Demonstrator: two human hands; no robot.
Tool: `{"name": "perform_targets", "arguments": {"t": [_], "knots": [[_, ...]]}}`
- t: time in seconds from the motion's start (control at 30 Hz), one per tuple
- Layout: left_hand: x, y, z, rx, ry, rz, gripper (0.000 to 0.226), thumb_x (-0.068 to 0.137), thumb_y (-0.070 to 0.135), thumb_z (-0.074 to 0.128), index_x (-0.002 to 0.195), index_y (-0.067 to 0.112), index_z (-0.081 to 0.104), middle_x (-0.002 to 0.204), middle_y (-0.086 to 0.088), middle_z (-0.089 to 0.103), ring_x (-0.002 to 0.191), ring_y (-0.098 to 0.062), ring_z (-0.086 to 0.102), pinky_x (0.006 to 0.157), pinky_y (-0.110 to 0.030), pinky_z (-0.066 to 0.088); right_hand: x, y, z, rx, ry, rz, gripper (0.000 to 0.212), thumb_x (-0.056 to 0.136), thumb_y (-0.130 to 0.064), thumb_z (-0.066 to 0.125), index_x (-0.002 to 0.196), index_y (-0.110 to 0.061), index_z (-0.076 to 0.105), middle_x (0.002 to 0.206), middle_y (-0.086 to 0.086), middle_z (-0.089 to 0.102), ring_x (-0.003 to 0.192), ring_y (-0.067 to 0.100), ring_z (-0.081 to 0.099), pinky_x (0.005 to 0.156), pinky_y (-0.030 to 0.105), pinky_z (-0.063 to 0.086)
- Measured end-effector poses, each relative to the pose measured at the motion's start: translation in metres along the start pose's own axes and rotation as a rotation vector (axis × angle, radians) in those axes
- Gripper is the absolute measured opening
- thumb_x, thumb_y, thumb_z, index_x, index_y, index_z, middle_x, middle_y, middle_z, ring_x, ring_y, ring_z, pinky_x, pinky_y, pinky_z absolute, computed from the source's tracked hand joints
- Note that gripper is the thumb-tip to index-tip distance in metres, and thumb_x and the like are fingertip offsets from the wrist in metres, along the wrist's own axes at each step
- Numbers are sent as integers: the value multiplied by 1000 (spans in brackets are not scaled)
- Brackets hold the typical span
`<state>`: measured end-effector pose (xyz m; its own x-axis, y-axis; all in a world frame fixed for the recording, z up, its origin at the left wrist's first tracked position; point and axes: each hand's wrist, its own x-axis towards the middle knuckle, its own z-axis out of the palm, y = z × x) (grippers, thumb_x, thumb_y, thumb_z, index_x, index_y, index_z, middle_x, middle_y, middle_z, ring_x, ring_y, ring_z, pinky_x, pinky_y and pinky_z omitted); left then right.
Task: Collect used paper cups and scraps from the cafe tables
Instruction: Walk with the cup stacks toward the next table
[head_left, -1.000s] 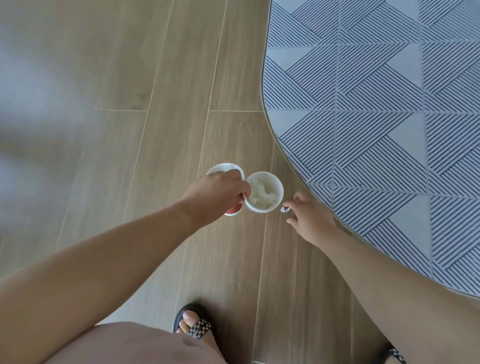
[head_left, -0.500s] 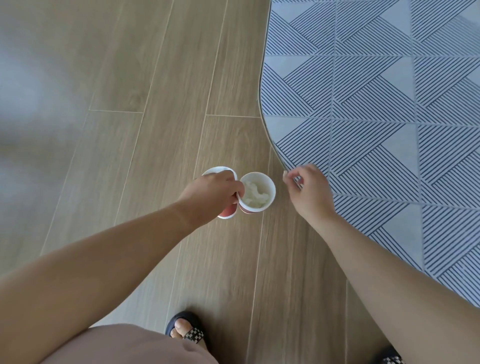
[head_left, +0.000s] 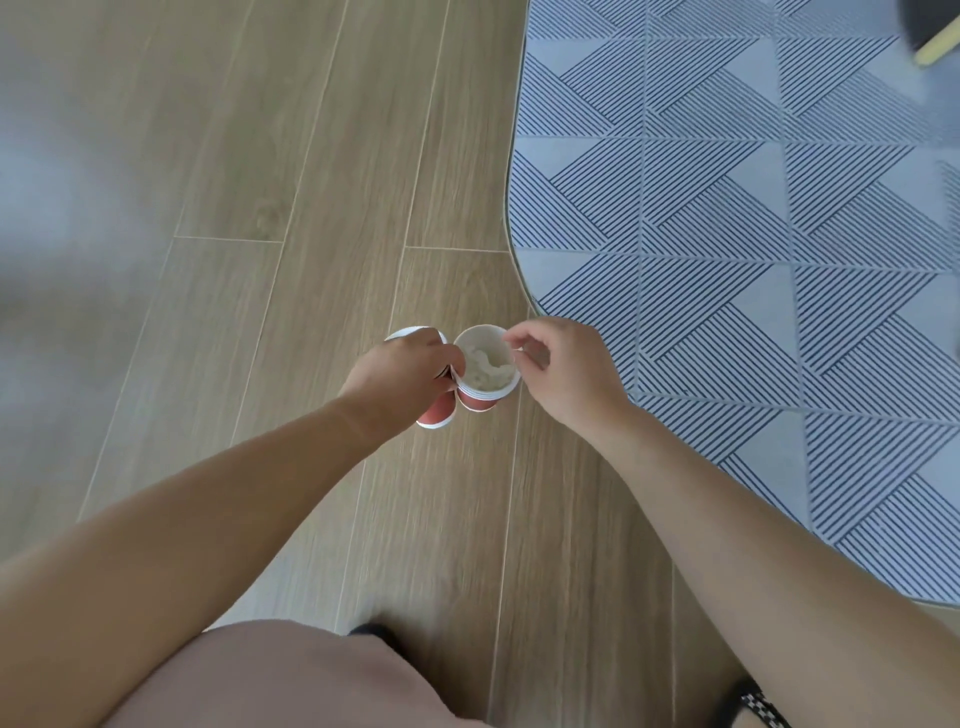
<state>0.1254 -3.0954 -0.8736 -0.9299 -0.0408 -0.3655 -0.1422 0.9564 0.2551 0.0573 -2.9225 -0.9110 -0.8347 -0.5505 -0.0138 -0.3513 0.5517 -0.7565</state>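
Two paper cups (head_left: 475, 401) gripped side by side in left hand (head_left: 410, 369) above wood floor (head_left: 311, 260), crumpled scraps (head_left: 485, 366) inside right one; right hand (head_left: 566, 374) pinching at its right rim, pinched thing unclear.

Bright soft daylight; glare + blur on floor (head_left: 62, 218) at left.

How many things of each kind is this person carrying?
Red paper cups: 2, both gripped by the left hand; one shows extra rims, so more may be nested inside it
Crumpled white paper: 1 wad, inside that same cup
Total: 3
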Motion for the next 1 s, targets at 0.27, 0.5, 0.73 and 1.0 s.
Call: {"name": "perform_targets", "arguments": {"t": [0.27,0.5,0.73,1.0], "knots": [[-53,56,-153,-21,20,39,23,91,21,49,110,21,63,107,-3,58,95,-25,56,71,-36,50,-18,-129,-119,-149,-149,-53,31,76,1,58,104,-12,65,110,1,63,106,22,52,84,31,44],[-135,136,-363,-121,61,142,21,91,26,53,109,21,62,105,-3,58,97,-22,55,71,-31,46,-37,-304,-280,-157,-71,-12,34,74,-1,63,102,-19,65,108,1,63,101,22,54,80,31,46],[-202,217,-551,-75,93,239,22,90,21,50,108,21,63,106,-4,58,103,-23,53,75,-31,43,-62,-450,-424,-68,152,40,20,69,-1,71,87,-12,68,87,6,68,80,25,59,70,33,48],[-234,278,-649,-40,143,386,20,84,20,56,103,19,63,99,-3,57,95,-23,56,72,-26,43,-87,-518,-512,-157,313,48,24,71,-7,72,94,-10,67,94,7,67,91,26,56,76,29,42]]}}
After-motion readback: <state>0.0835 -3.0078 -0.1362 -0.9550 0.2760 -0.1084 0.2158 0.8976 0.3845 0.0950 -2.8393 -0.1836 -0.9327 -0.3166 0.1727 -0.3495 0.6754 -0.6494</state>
